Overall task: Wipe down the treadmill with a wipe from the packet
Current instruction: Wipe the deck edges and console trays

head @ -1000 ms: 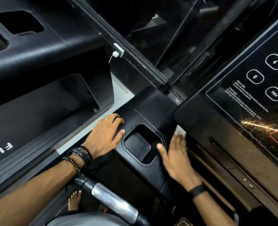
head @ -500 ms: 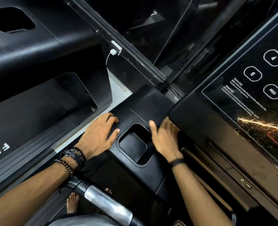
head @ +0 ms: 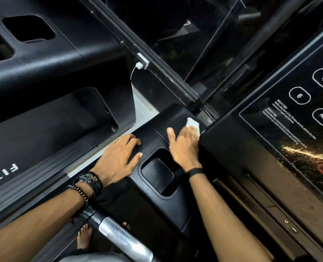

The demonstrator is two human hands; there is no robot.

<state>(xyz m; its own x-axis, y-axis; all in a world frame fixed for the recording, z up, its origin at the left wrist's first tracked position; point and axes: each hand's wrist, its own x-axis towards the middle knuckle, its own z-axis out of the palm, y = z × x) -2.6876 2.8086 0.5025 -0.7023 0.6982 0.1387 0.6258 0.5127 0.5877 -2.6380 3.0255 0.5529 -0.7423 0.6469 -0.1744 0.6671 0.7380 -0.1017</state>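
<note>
While the right hand (head: 183,148) lies flat just right of centre frame, its straight fingers (head: 191,134) press one white wipe (head: 192,124) down onto the black side panel (head: 175,116) of the treadmill. Only a corner of that wipe shows, poking out beyond the fingertips toward the upper right, tight against the edge of the raised console (head: 232,144); the rest is hidden under the palm. The thumb is spread out to the left, clear of the wipe. One dark band (head: 194,171) circles that wrist.

Over to the left, the left hand (head: 119,157) rests open and flat on the same panel, fingers relaxed and holding nothing, with one ring (head: 118,140) on a finger. Its wrist carries a watch (head: 85,178) and a beaded bracelet (head: 79,190). Between the two hands sits one rectangular recessed pocket (head: 156,173) in the panel.

Out at the right edge, the console's glossy face shows three ringed buttons (head: 299,95), marked 4, 6 and PROG, beside small white text. Lower centre, one silver-sleeved handlebar (head: 122,237) crosses the frame, with a bare foot (head: 84,237) showing beneath it. Upper left, a second treadmill (head: 43,59) fills the frame, and a small white plug (head: 140,65) hangs on the rail between them.
</note>
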